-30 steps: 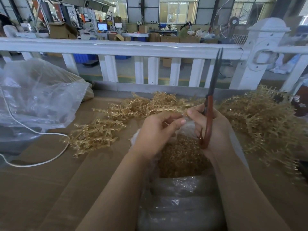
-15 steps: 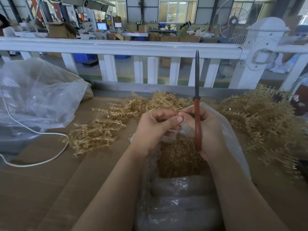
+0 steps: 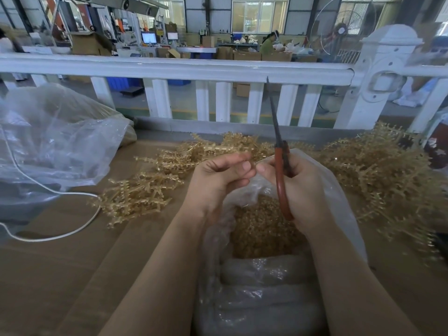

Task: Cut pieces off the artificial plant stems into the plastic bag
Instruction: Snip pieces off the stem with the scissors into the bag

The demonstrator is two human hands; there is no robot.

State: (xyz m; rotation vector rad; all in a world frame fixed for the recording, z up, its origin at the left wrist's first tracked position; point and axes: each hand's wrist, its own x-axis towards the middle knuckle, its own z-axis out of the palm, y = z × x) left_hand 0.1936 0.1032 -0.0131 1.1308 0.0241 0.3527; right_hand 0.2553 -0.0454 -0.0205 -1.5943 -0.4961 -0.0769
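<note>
Change: scissors now lean left at the tip, where half a second ago they stood upright; both hands sit as before.
Left fingers: left hand curls in, thumb and forefinger pinching a thin gold piece, too small to identify.
Right fingers: right hand grips the red scissor handles; blades closed, pointing up.
Bag: clear plastic, open directly under both hands, holding gold cut pieces.
Stems: gold pile left of the hands; a larger heap lies right of the bag.
Table: brown cardboard surface.
Left side: second clear bag and white cord.
Beyond: white railing.
</note>
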